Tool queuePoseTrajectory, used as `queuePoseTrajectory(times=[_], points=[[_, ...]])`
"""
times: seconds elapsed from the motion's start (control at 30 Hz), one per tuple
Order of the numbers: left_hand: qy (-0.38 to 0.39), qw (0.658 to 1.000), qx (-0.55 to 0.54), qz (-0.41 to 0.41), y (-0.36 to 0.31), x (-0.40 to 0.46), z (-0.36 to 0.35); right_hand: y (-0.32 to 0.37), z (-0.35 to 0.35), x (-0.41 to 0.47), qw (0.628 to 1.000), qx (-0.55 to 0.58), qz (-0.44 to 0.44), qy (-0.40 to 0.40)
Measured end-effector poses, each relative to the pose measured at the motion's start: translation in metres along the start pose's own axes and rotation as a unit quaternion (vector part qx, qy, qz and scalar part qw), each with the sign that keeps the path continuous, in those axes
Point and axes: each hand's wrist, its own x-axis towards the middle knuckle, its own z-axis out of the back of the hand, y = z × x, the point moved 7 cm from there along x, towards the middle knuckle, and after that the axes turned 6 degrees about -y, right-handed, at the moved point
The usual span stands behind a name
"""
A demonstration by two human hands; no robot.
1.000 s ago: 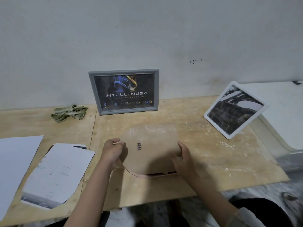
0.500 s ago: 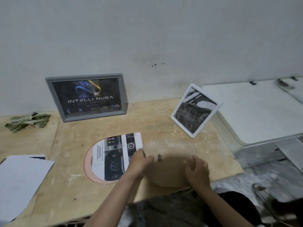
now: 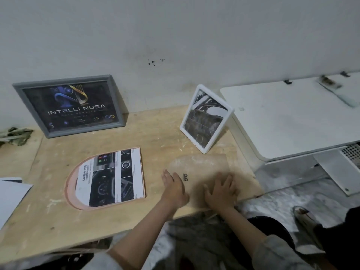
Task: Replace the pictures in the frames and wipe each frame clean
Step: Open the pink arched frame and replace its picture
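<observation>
An arch-shaped pink frame (image 3: 70, 190) lies flat on the wooden table (image 3: 48, 221) with a printed picture (image 3: 109, 178) showing in it. Its brown backing board (image 3: 200, 164) lies to the right near the table's front edge. My left hand (image 3: 174, 189) rests flat on the board's left side and my right hand (image 3: 221, 190) rests flat on its right side, fingers straight. A grey frame (image 3: 68, 106) with a dark poster leans on the wall. A white frame (image 3: 206, 118) stands tilted at the right.
A green cloth (image 3: 15, 134) lies at the far left by the wall. White paper sheets (image 3: 11, 195) lie at the left edge. A white unit (image 3: 292, 117) stands right of the table. The floor and my knees show below the table's front edge.
The backing board has come off the arch frame and moved right, baring the picture. Both hands went with it and now lie flat on it. The view has swung right.
</observation>
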Motion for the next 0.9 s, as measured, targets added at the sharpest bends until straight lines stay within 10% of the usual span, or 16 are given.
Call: queuePoseTrajectory(times=[0.23, 0.43, 0.9], points=[[-0.046, 0.998, 0.051, 0.001, 0.001, 0.003, -0.001, 0.0, -0.007, 0.002, 1.0, 0.008, 0.019, 0.003], [-0.241, 0.969, -0.023, -0.042, 0.028, -0.018, 0.052, 0.047, 0.003, -0.003, 0.988, 0.045, 0.142, -0.025], [-0.346, 0.917, -0.099, 0.173, 0.219, -0.056, 0.165, 0.254, -0.044, -0.059, 0.934, 0.121, 0.337, 0.01]])
